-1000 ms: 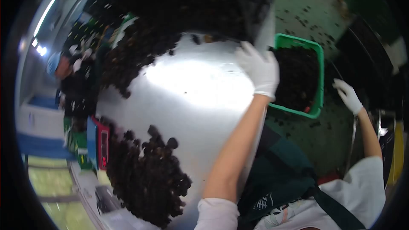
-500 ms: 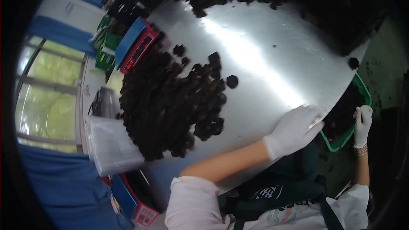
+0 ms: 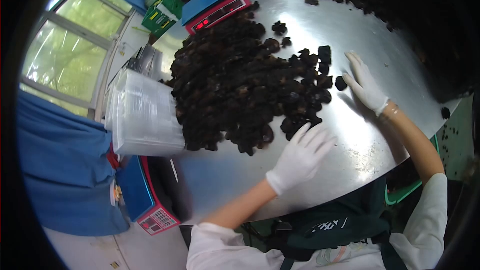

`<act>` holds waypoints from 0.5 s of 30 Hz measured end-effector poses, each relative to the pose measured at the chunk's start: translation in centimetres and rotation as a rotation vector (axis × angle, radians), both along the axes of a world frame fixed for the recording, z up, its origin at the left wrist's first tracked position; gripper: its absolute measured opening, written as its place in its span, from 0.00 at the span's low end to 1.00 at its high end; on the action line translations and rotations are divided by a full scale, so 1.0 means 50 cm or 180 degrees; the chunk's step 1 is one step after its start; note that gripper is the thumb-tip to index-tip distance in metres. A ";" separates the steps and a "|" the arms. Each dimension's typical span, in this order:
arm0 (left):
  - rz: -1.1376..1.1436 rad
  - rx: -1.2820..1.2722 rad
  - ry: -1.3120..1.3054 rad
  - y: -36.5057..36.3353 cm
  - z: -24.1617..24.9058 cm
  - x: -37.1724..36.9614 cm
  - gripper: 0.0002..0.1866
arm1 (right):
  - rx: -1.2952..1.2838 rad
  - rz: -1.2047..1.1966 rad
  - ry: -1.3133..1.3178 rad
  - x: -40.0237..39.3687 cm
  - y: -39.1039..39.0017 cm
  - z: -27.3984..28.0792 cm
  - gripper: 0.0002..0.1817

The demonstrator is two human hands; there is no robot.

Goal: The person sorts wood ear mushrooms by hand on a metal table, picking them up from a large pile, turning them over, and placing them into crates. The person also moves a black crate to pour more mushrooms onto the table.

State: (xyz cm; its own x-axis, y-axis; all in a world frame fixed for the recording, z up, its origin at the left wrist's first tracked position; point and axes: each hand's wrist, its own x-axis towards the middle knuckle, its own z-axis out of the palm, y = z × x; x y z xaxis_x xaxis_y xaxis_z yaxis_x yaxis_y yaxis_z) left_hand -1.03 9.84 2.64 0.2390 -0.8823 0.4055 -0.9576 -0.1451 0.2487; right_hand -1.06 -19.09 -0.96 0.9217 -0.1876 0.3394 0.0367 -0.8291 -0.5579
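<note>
A heap of dark brown-black, lumpy pieces point(image 3: 240, 80) is spread over the metal table. My left hand point(image 3: 302, 157), in a white glove, lies at the heap's near right edge, fingers stretched out, their tips close to the outer pieces. Also gloved in white, my right hand point(image 3: 367, 84) is beyond the heap's right side, with its thumb and fingers apart. Just left of its thumb lies a single round dark piece point(image 3: 341, 83). A squarish dark piece point(image 3: 325, 54) sits a little farther off. Nothing shows in either hand.
A blue-and-red digital scale point(image 3: 215, 7) stands behind the heap, and another scale point(image 3: 155, 195) at lower left. Stacked clear plastic tubs point(image 3: 145, 115) border the heap's left side. A larger dark mass point(image 3: 350, 0) covers the table's far side. A green-rimmed basket point(image 3: 402, 193) is below the right edge.
My left hand has moved from the table's right edge to the heap. My right hand has left the green basket's rim, opened and reached over the table. The view has shifted too.
</note>
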 end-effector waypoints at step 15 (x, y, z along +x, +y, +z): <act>0.0474 0.0556 -0.1079 0.101 0.000 0.399 0.16 | -0.0113 0.0219 -0.0520 0.509 0.375 -0.006 0.33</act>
State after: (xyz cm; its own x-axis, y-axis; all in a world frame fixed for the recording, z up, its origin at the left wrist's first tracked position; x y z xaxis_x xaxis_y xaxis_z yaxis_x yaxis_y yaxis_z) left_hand 18.94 14.91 2.62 0.2478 -0.9107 0.3305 -0.9465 -0.3004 -0.1182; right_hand 24.37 -0.37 -1.28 0.8639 -0.1112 0.4911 0.1818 -0.8406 -0.5102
